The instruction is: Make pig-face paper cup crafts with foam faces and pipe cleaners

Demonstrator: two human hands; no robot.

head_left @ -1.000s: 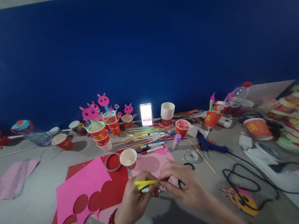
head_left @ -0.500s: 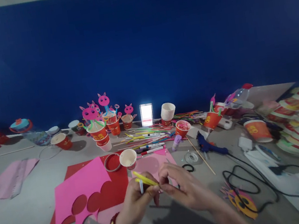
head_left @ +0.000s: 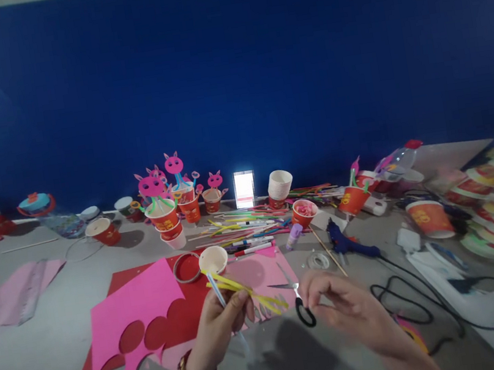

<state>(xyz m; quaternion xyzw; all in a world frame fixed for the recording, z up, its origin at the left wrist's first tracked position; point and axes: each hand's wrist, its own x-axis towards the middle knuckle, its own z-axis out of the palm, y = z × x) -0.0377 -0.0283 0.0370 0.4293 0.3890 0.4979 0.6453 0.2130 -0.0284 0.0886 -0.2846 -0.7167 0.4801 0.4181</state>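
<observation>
My left hand [head_left: 228,313] is closed around several bent yellow strips [head_left: 269,301], which look like pipe cleaners, and a pale blue-and-white straw [head_left: 216,290]. The strips stick out on both sides of my fingers; the straw slants down past my palm. My right hand [head_left: 334,303], empty with fingers half curled and apart, is over the handles of a pair of scissors [head_left: 296,289]. The scissors' blades are spread and one black loop shows; my fingers hide the other. Whether they touch it I cannot tell. Light pink paper [head_left: 255,273] with fringed cuts lies behind the strips.
Bright pink paper [head_left: 130,304] with round cut-outs overlaps a red sheet [head_left: 197,316]. A paper cup [head_left: 213,259] and a tape ring [head_left: 187,268] stand behind. To the right are a blue glue gun [head_left: 351,245], its black cord and a power strip [head_left: 490,322]. Pink-faced cup figures [head_left: 151,185] stand behind.
My right hand has let go of the yellow strips and moved right to the scissors' handles. My left hand keeps the strips and the straw, now more fully in view.
</observation>
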